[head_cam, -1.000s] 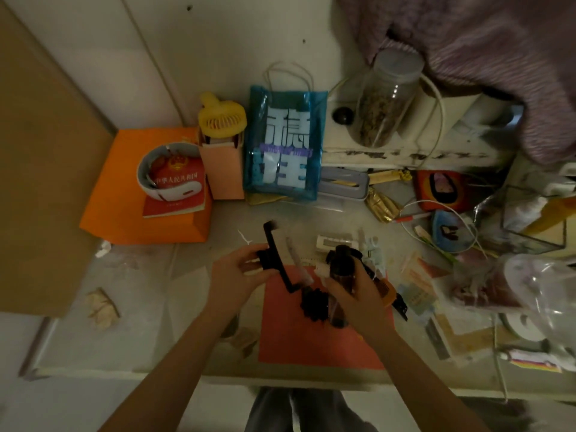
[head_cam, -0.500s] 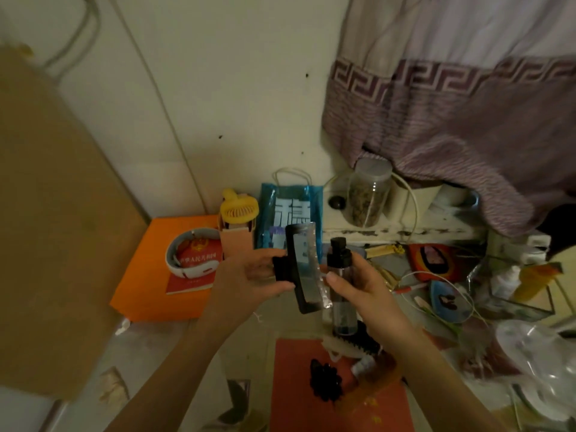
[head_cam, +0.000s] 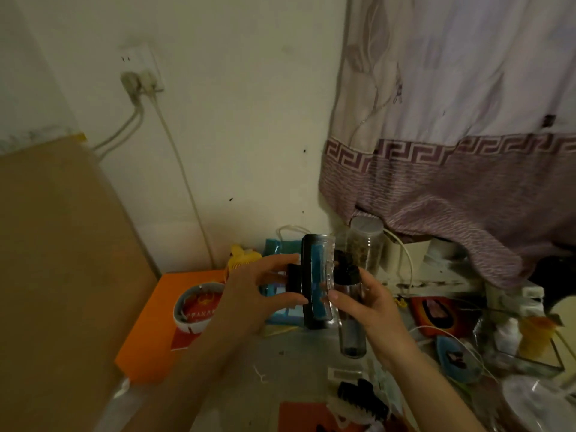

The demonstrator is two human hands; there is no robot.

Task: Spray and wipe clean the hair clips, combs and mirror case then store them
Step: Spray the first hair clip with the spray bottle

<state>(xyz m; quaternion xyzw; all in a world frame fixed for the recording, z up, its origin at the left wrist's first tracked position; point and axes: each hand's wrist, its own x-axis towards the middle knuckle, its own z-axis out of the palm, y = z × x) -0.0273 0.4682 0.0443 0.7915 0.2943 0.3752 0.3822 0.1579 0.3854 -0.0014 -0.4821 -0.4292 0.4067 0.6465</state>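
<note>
Left hand (head_cam: 252,294) pinched black comb (head_cam: 314,282) by its short side handle, held upright in mid-air above table (head_cam: 296,363), just left of spray bottle (head_cam: 350,307). Right hand (head_cam: 371,307) wrapped round bottle body, thumb pressed toward comb's clear edge. Nozzle direction not resolved. Risks judged: mist past comb onto blue bag (head_cam: 280,313) and wall socket (head_cam: 140,73) behind if aimed high; thin pinch likely to slip once wetted; black claw clip (head_cam: 361,397) below liable to catch drips. Against half a second earlier: both hands and comb raised relative to clutter, view tilted upward, socket newly in frame, grips unchanged.
</note>
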